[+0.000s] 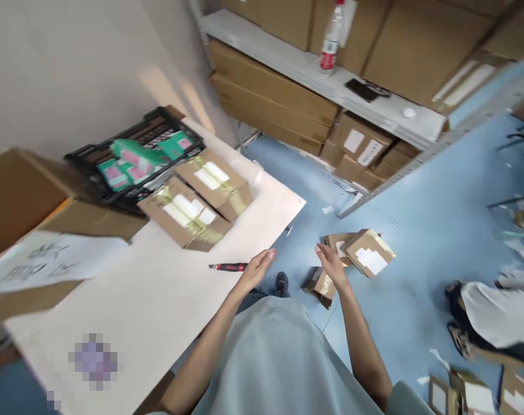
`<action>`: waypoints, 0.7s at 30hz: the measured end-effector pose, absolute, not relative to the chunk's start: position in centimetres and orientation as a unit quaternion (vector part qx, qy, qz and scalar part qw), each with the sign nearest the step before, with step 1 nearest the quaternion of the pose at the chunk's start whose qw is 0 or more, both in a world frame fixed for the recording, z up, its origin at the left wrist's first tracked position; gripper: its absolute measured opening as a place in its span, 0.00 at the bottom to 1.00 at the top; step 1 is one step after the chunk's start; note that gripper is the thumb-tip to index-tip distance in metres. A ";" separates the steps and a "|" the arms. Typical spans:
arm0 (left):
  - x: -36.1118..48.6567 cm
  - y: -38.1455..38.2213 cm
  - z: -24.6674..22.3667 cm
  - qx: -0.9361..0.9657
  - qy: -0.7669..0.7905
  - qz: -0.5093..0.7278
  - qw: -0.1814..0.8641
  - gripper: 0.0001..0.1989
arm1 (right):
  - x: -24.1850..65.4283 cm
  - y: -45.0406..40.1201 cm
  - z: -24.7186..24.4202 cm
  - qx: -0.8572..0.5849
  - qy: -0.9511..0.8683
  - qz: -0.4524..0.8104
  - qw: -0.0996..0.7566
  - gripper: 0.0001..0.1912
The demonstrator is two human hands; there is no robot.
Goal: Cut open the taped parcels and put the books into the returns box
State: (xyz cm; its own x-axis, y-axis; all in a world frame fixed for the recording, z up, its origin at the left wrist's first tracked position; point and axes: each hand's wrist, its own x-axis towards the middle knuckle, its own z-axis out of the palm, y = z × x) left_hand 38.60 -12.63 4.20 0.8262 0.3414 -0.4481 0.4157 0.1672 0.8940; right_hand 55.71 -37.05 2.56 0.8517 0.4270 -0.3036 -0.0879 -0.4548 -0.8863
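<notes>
My left hand point(257, 268) is held just over the table's edge, palm turned inward, fingers extended and nothing in it. Beside it on the white table point(158, 300) lies a red and black tool, apparently a utility knife point(228, 267). Out over the floor, my right hand point(332, 264) faces the left one with its fingers stretched and holds nothing. Two taped cardboard boxes, a nearer box point(181, 222) and a farther box point(221, 187), sit side by side on the table with white labels. Between my hands there is only a gap above the floor.
A black crate point(188, 124) with green and pink packets point(136, 155) stands behind the boxes. An open carton point(101, 216) is at left. Boxes point(368, 253) lie on the blue floor. A shelf point(283, 55) holds a bottle point(331, 43) and cartons. A person point(499, 314) is at right.
</notes>
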 end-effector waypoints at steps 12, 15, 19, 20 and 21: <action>20.1 -7.2 4.8 0.522 0.506 0.174 0.664 0.48 | 45.8 -7.8 0.4 -0.645 -0.202 0.545 0.496 0.28; 16.9 -6.5 4.7 0.515 0.513 0.193 0.659 0.48 | 43.3 -2.1 0.2 -0.667 -0.125 0.526 0.512 0.28; 12.7 -5.1 4.9 0.515 0.502 0.207 0.664 0.47 | 40.3 2.3 -0.4 -0.714 -0.091 0.460 0.520 0.27; 11.6 -4.7 5.0 0.515 0.499 0.210 0.665 0.46 | 39.6 2.8 -0.5 -0.722 -0.093 0.445 0.521 0.26; 10.4 -4.3 5.0 0.514 0.498 0.213 0.665 0.46 | 39.0 3.0 -0.5 -0.730 -0.096 0.430 0.522 0.25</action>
